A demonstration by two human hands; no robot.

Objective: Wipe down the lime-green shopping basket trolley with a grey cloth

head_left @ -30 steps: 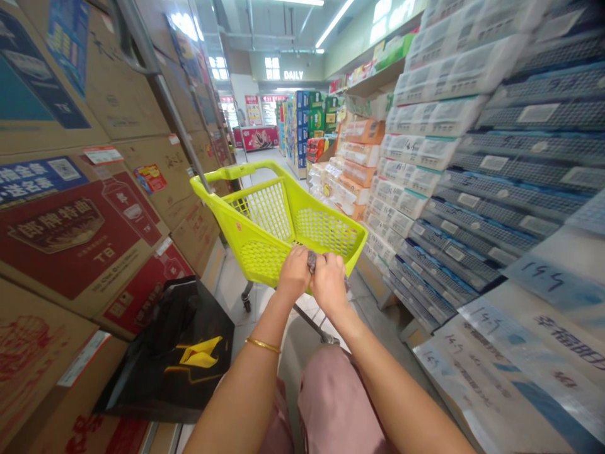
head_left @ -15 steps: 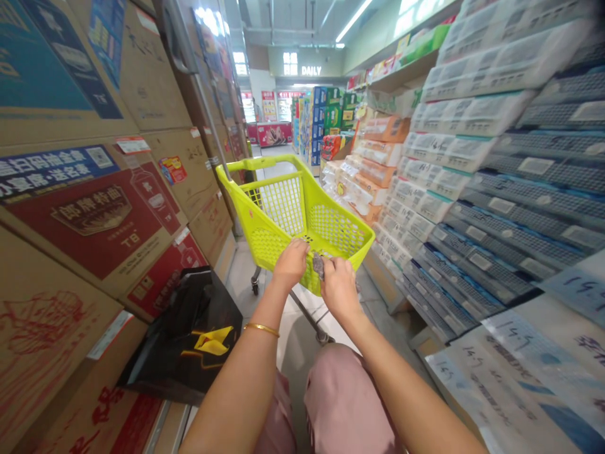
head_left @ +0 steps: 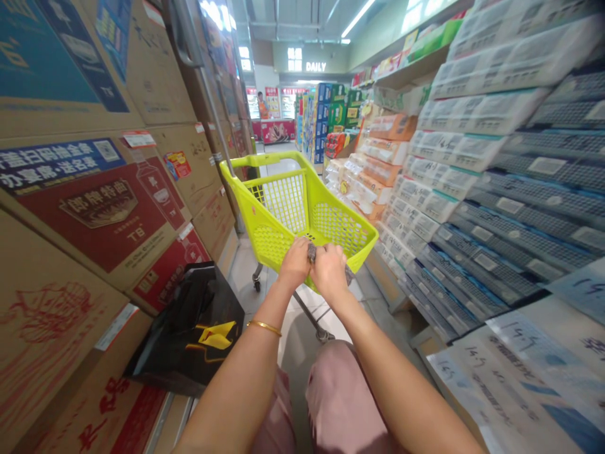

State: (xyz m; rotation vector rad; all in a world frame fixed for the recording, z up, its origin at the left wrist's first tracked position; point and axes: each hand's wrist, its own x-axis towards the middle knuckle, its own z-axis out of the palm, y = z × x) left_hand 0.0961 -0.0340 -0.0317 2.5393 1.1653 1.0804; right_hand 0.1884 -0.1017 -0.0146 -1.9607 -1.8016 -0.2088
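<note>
My left hand [head_left: 296, 260] and my right hand [head_left: 329, 265] meet in front of me, fingers closed round a small grey-brown crumpled thing [head_left: 311, 253]. A bit of it shows between the hands, and a greyish piece also shows past the right side of my right hand. My fingers hide the rest, so its kind is unclear. Just behind my hands stands a lime-green shopping cart [head_left: 283, 244] with a perforated basket; I cannot tell whether my hands touch it. On my left wrist is a gold bangle [head_left: 265, 327].
Stacked cartons [head_left: 101, 208] line the left side. A black bag [head_left: 189, 334] with a yellow patch stands by them at my left. Wrapped paper packs [head_left: 467, 145] and grey-blue packs [head_left: 491, 221] are piled on the right. A distant person [head_left: 263, 106] stands down the aisle.
My right hand has moved left and now sits against my left hand, covering more of the grey-brown thing. The view has shifted slightly, and a distant person has come into sight.
</note>
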